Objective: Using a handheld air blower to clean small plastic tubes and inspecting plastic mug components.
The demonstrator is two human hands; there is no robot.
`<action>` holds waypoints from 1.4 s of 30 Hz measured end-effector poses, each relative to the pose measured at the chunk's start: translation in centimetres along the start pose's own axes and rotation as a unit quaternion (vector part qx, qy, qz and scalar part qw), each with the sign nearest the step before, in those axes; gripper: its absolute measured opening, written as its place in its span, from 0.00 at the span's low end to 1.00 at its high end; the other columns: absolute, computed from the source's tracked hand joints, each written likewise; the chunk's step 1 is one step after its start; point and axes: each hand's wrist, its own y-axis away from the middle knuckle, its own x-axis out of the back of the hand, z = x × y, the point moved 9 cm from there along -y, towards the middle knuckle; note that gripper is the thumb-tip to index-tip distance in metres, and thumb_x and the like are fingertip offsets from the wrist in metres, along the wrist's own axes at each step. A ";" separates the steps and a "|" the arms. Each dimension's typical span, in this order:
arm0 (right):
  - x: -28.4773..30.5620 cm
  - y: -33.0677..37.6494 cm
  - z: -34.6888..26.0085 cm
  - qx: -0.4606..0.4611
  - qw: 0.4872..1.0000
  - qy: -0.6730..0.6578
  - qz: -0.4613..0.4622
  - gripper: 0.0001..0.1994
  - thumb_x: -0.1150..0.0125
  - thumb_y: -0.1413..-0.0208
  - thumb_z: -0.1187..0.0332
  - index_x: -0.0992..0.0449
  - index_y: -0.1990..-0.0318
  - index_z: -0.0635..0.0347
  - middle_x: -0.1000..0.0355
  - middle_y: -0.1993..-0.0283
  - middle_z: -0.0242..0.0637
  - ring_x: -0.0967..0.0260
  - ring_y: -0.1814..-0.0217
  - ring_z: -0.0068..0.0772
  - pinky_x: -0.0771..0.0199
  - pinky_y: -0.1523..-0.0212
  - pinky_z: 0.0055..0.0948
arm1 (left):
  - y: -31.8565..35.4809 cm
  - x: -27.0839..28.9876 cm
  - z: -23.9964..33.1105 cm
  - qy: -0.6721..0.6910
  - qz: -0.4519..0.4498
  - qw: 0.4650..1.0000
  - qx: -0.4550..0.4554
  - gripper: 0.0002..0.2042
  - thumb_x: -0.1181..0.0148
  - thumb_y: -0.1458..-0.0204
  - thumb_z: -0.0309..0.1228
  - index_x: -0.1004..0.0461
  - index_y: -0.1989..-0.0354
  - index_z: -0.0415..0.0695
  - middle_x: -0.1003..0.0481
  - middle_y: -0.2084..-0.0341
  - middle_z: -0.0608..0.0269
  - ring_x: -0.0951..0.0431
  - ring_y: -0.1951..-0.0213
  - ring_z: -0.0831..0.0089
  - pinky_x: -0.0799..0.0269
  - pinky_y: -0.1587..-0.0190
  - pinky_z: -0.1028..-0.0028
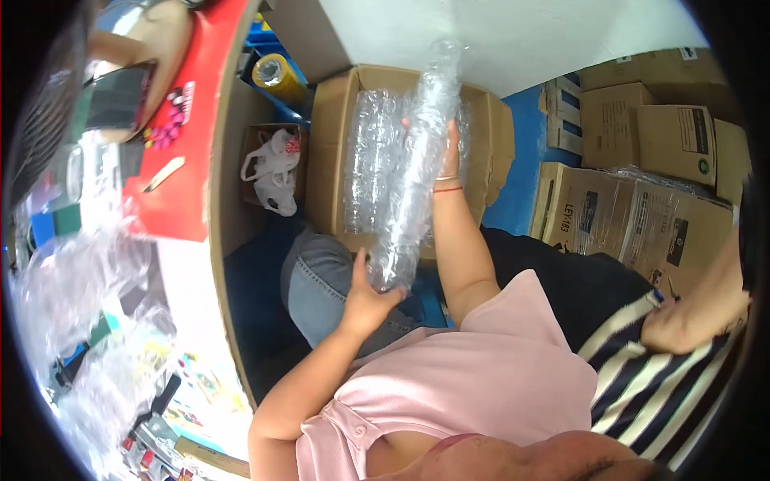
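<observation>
My left hand (365, 301) grips the near end of a long clear plastic stack (417, 168); I judge it mid-lift. Farther up, my right hand (451, 152) clasps its middle. Beyond both hands sits the open cardboard box (329, 152) holding more stacks. Next calls for steady, level two-handed carrying.

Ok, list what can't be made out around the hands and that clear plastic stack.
Head view only:
- Right hand: fingers hidden behind the clear plastic stack.
- Left hand: palm side hidden; only its back shows.
- Cardboard box: contents blurred by glare, count unreadable.
- Table items at left: smeared by fisheye rim.
- Neighbouring person's arm: cut off by the right edge.
</observation>
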 end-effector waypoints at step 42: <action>-61.2 54.7 37.6 -0.080 0.629 0.306 -0.710 0.40 0.30 0.59 0.62 0.46 0.39 0.56 0.37 0.45 0.35 0.41 0.44 0.29 0.40 0.44 0.30 | 44.7 26.7 -9.2 -0.030 0.755 0.571 -0.321 0.47 0.29 0.72 0.28 0.54 0.41 0.34 0.44 0.48 0.39 0.44 0.47 0.43 0.49 0.44 0.55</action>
